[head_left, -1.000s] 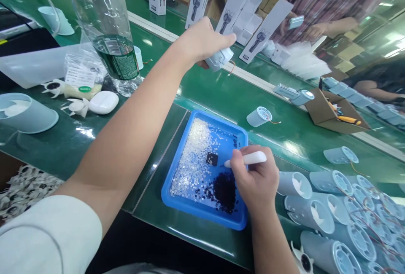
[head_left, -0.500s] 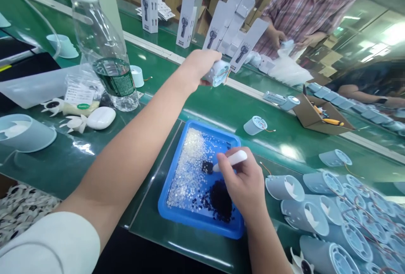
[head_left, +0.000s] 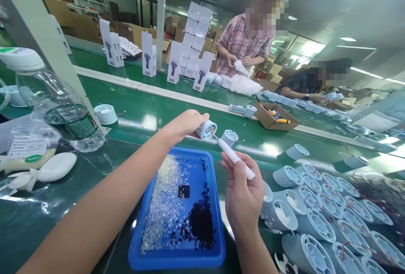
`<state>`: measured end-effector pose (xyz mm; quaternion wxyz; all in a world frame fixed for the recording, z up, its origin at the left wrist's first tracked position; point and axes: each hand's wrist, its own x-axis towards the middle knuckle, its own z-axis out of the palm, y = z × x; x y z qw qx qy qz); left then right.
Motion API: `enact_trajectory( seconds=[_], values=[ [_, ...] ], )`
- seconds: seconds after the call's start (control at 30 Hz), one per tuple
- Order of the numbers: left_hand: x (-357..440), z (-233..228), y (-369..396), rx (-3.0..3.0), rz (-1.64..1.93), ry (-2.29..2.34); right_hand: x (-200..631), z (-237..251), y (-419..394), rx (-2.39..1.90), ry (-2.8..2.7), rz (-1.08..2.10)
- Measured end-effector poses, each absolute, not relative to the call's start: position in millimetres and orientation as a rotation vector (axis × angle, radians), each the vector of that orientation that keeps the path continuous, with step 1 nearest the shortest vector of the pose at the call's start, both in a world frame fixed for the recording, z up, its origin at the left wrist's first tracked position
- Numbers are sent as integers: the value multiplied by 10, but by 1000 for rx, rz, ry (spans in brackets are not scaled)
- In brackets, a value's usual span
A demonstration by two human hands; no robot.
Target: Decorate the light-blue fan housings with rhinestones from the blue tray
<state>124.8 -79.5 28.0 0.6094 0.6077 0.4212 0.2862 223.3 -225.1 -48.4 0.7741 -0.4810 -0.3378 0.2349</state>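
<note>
My left hand (head_left: 190,123) is closed around a light-blue cylindrical fan housing (head_left: 207,131), its spoked end facing right with wires showing. Pinched in my right hand (head_left: 243,189) is a white pen-shaped tool (head_left: 234,158), tilted so its thin tip points at the housing's open end; whether it touches I cannot tell. Below both hands lies a blue tray (head_left: 177,262) of small clear rings (head_left: 161,206) and small black rings (head_left: 202,223). A small black square block (head_left: 184,191) sits among them. Just behind the tool stands another fan housing (head_left: 230,137).
Many fan housings (head_left: 319,223) with wires crowd the right side. A plastic bottle (head_left: 63,109) stands at left beside a bagged item. Across the bench are white boxes (head_left: 174,63), a cardboard box (head_left: 275,118) of tools, and two people (head_left: 243,42) handling items.
My right hand has lifted the pen-shaped tool from the black block in the tray up to the housing in my left hand. The view has tilted up, showing more of the room.
</note>
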Motion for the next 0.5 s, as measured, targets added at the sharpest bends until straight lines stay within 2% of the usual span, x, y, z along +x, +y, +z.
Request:
enact_trajectory(
  seconds=[0.5],
  values=[
    [1311, 327, -908, 1566, 715, 956, 2249, -482, -2238, -1098, -696, 524]
  ],
)
